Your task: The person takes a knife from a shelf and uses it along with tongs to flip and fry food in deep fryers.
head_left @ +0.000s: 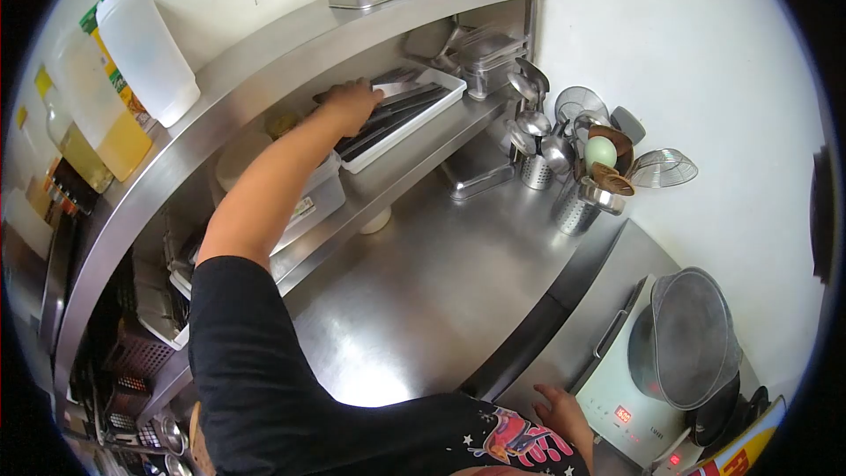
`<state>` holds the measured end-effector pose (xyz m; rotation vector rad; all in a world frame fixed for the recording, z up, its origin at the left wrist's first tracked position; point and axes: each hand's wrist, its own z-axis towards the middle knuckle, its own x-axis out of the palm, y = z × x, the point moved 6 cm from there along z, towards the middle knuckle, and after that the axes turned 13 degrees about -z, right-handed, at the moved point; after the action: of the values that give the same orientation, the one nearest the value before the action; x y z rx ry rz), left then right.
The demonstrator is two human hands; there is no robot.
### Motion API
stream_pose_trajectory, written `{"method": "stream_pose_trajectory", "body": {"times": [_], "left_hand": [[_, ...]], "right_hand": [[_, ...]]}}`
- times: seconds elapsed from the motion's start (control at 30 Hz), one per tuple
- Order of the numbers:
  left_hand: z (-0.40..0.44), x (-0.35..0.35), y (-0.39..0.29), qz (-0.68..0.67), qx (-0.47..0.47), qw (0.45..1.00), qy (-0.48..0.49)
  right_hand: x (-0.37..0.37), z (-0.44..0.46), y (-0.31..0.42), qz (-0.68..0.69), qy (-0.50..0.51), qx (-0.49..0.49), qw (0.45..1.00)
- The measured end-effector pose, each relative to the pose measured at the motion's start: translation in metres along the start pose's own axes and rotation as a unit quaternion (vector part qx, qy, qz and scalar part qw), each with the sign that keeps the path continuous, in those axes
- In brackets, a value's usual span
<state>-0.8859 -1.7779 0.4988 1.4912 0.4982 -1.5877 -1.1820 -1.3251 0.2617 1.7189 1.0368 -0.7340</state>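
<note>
Now then, the L hand (pixel 352 106) is hanging over the white tray (pixel 405 135) on the lower shelf (pixel 441 146), fingers bending down among the long dark utensils (pixel 407 108); can't tell if it's gripping one or just touching, as the back of the hand is blocking the view. Tray's sitting up there w/ its load lying lengthwise, a clear plastic tub (pixel 324 198) standing just beside it, under the forearm

Progress-wise, it's looking like early days: utensils are lying in the tray, none visibly rising clear of the rim, so any lifting out is prob. not yet done, tho whatever's under the palm is staying hidden

Meanwhile the R hand (pixel 564 414) is resting low by the white cooker (pixel 608 427), fingers loosely spreading, nothing showing in its grasp. Cooker's red display is glowing, & a big grey pot (pixel 683 339) is standing on top
</note>
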Motion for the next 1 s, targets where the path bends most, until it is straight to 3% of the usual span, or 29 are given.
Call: {"method": "stream_pose_trajectory", "body": {"times": [0.1,0.23,0.53,0.63,0.73,0.77,0.97,1.0], "left_hand": [[0.004,0.011,-0.022,0.025,0.042,0.985,0.167],[-0.009,0.021,-0.027,0.056,-0.043,0.958,0.277],[0.005,0.036,-0.022,0.093,-0.015,0.961,0.260],[0.006,0.035,-0.010,0.054,-0.112,0.980,0.154],[0.003,0.024,0.004,-0.008,-0.129,0.975,0.182],[0.006,0.023,0.020,-0.045,-0.157,0.977,0.136],[0.005,0.023,0.085,-0.337,-0.231,0.901,0.149],[0.001,0.019,0.082,-0.334,-0.236,0.899,0.160]], "right_hand": [[-0.002,0.001,0.001,0.002,0.003,-0.008,1.000],[-0.005,0.002,0.004,0.002,-0.004,-0.012,1.000],[0.006,-0.002,-0.004,0.020,-0.010,-0.028,0.999],[0.012,-0.005,-0.004,0.029,-0.012,-0.036,0.999],[0.019,-0.008,-0.008,0.037,-0.024,-0.054,0.998],[0.014,-0.010,-0.002,0.032,-0.015,-0.046,0.998],[0.013,-0.012,0.001,0.017,-0.007,-0.038,0.999],[0.011,-0.012,0.003,0.012,-0.006,-0.039,0.999]]}}
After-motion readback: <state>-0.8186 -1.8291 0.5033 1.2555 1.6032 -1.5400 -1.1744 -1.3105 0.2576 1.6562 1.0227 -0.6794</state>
